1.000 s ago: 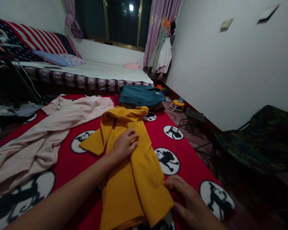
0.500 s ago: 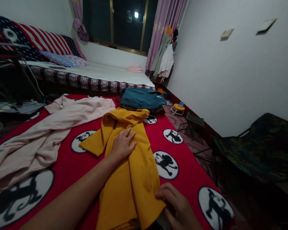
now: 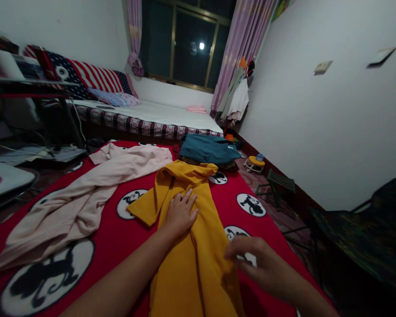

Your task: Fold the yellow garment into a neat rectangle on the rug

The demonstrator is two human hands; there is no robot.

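Observation:
A mustard-yellow garment (image 3: pixel 198 246) lies lengthwise on a red blanket (image 3: pixel 112 237) printed with black-and-white monkey circles. My left hand (image 3: pixel 181 213) rests flat on the garment's middle, fingers spread. My right hand (image 3: pixel 260 266) hovers at the garment's right edge with its fingers curled; whether it pinches the cloth I cannot tell. A pale pink garment (image 3: pixel 86 193) lies spread to the left. A folded teal garment (image 3: pixel 207 149) sits at the blanket's far end.
A bed (image 3: pixel 152 116) with a flag-pattern cover (image 3: pixel 92 79) stands under the dark window. Clothes (image 3: pixel 234 97) hang by the curtain. A small stool (image 3: pixel 277 185) and a yellow toy (image 3: pixel 254 163) sit by the right wall. A dark chair (image 3: pixel 366 233) stands at right.
The view has tilted up and shifted. My right hand has lifted from under the garment's lower right edge to above it. My left hand stays pressed on the yellow cloth.

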